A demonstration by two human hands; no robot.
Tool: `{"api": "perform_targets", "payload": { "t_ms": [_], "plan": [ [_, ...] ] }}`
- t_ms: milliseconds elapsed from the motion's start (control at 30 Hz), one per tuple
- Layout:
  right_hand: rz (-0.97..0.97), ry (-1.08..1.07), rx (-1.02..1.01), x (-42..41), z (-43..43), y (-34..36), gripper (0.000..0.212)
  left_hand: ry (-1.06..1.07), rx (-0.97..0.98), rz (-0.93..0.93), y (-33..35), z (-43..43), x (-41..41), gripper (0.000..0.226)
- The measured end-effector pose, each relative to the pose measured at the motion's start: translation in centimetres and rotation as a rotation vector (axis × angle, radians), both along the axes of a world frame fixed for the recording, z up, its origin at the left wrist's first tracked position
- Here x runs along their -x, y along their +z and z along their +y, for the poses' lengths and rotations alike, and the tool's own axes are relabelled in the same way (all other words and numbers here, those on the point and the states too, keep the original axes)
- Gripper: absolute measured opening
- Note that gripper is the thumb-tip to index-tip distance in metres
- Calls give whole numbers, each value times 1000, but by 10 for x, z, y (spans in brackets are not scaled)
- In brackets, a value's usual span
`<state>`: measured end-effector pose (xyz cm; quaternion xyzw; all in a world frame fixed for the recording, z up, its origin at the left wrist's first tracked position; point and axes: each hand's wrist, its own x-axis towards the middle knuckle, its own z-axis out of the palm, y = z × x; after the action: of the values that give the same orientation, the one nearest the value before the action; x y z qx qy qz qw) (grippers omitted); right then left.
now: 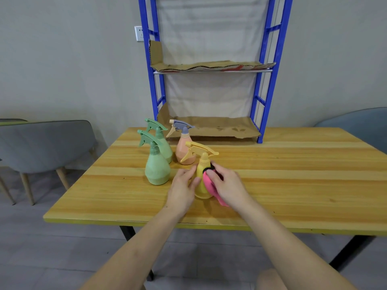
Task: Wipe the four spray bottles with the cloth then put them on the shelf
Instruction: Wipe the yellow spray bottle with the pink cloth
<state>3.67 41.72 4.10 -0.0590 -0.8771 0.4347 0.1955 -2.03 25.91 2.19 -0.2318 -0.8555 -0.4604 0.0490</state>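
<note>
The pear-shaped yellow spray bottle [204, 163], with its matching trigger, is standing upright on the near middle of the wooden table [293, 185]. The left hand [184, 189] is cupping its left side, thumb in front. The right hand [228, 185] is gripping a bunched pink cloth [208, 181] and pressing it against the bottle's right side.

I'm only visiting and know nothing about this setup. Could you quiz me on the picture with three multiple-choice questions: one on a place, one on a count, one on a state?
1. Where does the yellow bottle stand?
A) on a chair
B) on the table
C) on the floor

2. How many green bottles are there?
A) one
B) two
C) four

3. What is the right hand doing?
A) hanging idle
B) pulling a trigger
C) holding the pink cloth against the yellow bottle

Answers:
1 B: its base sits on the wooden top.
2 B: a near green bottle and a far green bottle stand at the left.
3 C: its fingers press the cloth to the bottle, which the left hand holds.
</note>
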Motion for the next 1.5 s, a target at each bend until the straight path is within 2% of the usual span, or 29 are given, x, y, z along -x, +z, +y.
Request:
{"api": "perform_targets", "payload": {
  "t_ms": [167,300,400,567,700,800,967,1100,1233,1367,1500],
  "plan": [
    [-53,36,-80,-1,2,-3,54,-2,21,-9,1,-2,4,48],
    [-175,50,-242,-14,15,-16,70,-12,-14,-24,3,-1,2,46],
    [-182,46,-318,-14,18,-17,74,-17,-43,-58,9,2,-2,44],
    [-112,4,-248,-17,6,-8,73,-5,-218,-151,12,3,-4,33],
    [-29,10,-200,-4,1,4,66,-34,-143,-103,15,4,2,24],
    [-85,34,-211,-5,6,2,68,-9,-71,-21,13,2,9,24],
    [-189,72,-294,-13,20,-7,76,19,-23,4,16,6,3,37],
    [-187,37,-350,-22,16,-16,80,17,-84,-48,20,8,0,40],
    [-108,10,-263,-19,10,-8,72,-2,-52,-69,26,8,2,34],
    [-22,-17,-222,-7,4,12,54,-40,-15,-72,29,10,4,31],
    [-111,10,-218,-10,7,3,68,-21,40,-7,28,7,5,33]
  ]
}}
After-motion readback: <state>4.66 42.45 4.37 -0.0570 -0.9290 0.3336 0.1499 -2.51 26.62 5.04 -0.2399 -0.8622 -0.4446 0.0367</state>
